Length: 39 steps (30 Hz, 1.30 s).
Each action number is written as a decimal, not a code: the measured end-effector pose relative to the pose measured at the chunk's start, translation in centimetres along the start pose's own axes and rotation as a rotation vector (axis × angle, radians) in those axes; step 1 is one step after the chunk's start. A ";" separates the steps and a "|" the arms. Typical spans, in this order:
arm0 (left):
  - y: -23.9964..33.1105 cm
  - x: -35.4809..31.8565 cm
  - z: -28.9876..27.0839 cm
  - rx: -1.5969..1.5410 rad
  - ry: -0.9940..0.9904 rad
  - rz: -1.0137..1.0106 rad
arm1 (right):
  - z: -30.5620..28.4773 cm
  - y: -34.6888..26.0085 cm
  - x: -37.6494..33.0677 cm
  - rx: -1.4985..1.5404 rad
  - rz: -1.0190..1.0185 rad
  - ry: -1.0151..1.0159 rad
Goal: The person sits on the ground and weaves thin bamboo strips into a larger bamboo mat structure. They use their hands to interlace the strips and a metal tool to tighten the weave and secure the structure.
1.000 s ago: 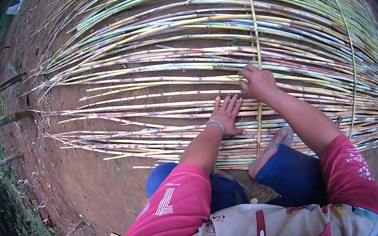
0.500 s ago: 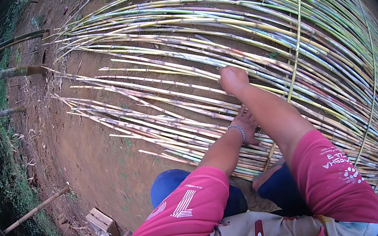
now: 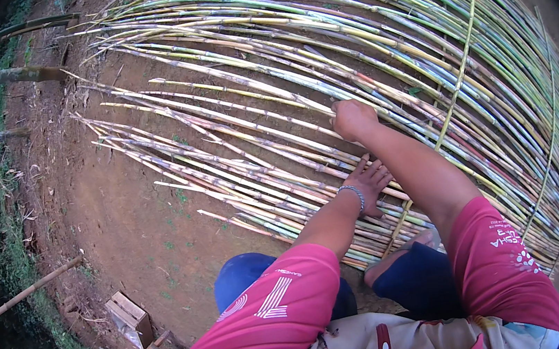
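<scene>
The right hand (image 3: 354, 118), just right of frame centre, is clenched around one cane (image 3: 298, 102) in the mat of canes (image 3: 255, 149) spread on bare soil (image 3: 124, 214) across the upper and right frame. The left hand (image 3: 369, 183), below it near centre, lies open and flat, fingers spread, pressing on the lower canes and grasping nothing; a bracelet (image 3: 354, 194) sits at its wrist. A thin yellow-green strip (image 3: 461, 61) crosses the mat at right, and a small box (image 3: 128, 318) stands at lower left.
</scene>
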<state>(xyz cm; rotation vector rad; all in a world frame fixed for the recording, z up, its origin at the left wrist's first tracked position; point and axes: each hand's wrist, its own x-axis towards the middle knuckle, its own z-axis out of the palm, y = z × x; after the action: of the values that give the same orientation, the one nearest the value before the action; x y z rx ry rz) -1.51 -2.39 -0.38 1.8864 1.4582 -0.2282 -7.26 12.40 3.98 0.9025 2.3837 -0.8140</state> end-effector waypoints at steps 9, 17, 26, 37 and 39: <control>-0.7 1.3 1.4 -0.130 -0.112 -0.035 | 3.9 0.4 -2.4 -0.118 -0.087 -0.032; -0.3 2.4 2.7 -0.043 0.119 0.020 | 7.3 3.0 -3.0 0.053 -0.118 0.112; 0.3 1.7 -1.9 0.064 0.000 0.022 | 8.0 2.5 -4.9 0.196 -0.095 0.129; 1.0 2.2 -0.5 0.116 -0.266 -0.044 | 5.9 8.7 -11.0 0.391 -0.030 0.472; 1.7 0.8 -2.3 0.107 -0.201 -0.092 | 2.7 11.1 -11.2 0.410 0.041 0.513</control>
<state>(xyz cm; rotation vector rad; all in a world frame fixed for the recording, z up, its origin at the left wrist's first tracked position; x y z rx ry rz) -0.35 -0.45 1.62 1.8230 1.4206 -0.5332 8.72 12.56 4.69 1.4669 2.6540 -1.2007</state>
